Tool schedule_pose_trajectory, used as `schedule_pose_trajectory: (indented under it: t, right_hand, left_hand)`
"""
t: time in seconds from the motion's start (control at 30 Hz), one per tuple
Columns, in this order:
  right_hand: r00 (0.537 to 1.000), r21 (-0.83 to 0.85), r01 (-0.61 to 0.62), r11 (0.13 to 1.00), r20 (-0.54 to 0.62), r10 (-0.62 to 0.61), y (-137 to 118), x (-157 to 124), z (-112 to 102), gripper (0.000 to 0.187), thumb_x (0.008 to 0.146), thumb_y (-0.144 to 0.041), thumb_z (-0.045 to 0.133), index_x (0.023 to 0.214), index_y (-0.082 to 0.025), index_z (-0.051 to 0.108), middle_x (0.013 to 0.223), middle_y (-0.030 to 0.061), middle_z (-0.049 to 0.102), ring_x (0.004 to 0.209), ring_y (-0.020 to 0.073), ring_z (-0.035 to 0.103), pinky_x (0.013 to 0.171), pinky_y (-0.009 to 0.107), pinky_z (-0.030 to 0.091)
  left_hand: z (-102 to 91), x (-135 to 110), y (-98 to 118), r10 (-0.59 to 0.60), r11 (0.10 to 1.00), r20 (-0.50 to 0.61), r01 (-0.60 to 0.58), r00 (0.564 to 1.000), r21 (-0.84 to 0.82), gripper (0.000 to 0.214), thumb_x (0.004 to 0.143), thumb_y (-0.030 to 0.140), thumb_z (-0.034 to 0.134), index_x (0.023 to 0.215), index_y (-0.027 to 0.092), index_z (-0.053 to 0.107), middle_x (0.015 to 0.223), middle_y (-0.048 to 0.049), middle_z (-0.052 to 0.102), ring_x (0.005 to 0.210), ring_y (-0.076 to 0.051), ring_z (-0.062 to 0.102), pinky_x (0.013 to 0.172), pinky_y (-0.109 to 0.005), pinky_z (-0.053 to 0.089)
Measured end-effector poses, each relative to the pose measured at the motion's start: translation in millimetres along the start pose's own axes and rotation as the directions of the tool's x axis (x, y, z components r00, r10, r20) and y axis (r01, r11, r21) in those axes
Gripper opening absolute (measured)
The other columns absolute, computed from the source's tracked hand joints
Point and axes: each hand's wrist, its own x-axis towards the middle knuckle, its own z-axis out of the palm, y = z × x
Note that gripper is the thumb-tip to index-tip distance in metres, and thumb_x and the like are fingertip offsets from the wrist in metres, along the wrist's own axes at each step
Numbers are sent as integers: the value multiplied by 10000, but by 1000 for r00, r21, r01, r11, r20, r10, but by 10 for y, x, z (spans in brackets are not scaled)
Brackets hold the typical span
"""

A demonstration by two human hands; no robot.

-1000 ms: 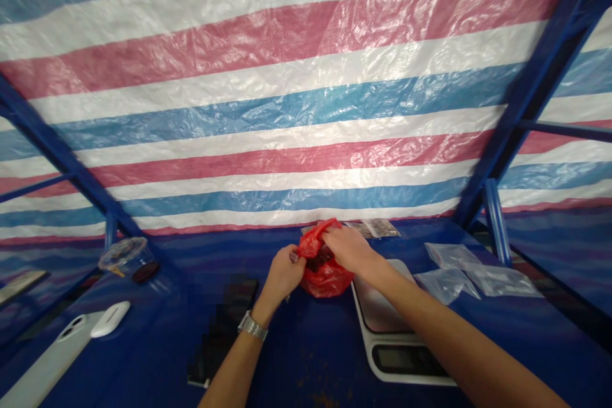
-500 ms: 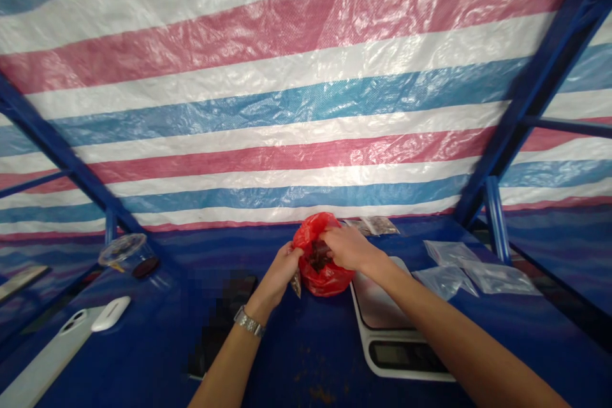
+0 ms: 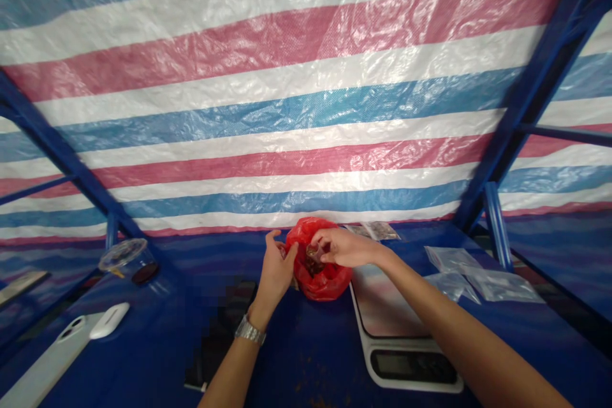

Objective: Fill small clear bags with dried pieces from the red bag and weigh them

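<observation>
A red plastic bag stands with its mouth open, and loose dried brown pieces show inside. At its left rim is my left hand, thumb and forefinger apart. The edge of a small clear bag with brown contents shows beneath that hand; its other fingers are mostly hidden. My right hand reaches into the mouth from the right, fingertips pinched on some of the brown pieces. A white kitchen scale lies under my right forearm, its display dark.
Flat clear zip bags lie on the right, and filled small bags at the back. To the left are a clear plastic tub, a white earbud case, a phone and a dark object. Blue posts flank the table.
My left hand has shifted left and its thumb and forefinger have spread. The small bag below it shows less. My right hand's fingers have lifted slightly and now show pinched over the brown pieces.
</observation>
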Motion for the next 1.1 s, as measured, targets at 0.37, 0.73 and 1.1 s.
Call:
schedule_pose_trajectory:
  t: [0.37,0.73,1.1]
  right_hand:
    - [954,-44,224,974,-195,-228,-697,-262,-214,351,915,-185,662,1264,-219,678,1179,68,734,1036,202,679,936,352,543]
    - [936,-556,207,805,-128,-328,-865,-288,58,382,872,26,524,1143,-179,698,1205,97,599,994,192,648,865,313,515]
    - [965,-302,224,927,-64,-254,-813,-256,21,245,909,-93,642,1133,-173,700,1154,96,676,1070,222,642,992,360,483]
  left_hand:
    - [25,-163,179,533,832,52,-535,844,149,641,924,294,710,1487,293,402,1216,-70,510,1061,-191,615,1023,-406,525]
    - [244,-217,5,606,793,69,-609,792,20,671,908,232,717,1463,295,345,1361,-112,474,1228,-250,589,1044,-443,514]
    - [283,-221,-50,653,755,33,-654,757,50,726,842,226,761,1422,265,328,1302,-110,433,1144,-237,589,962,-424,543]
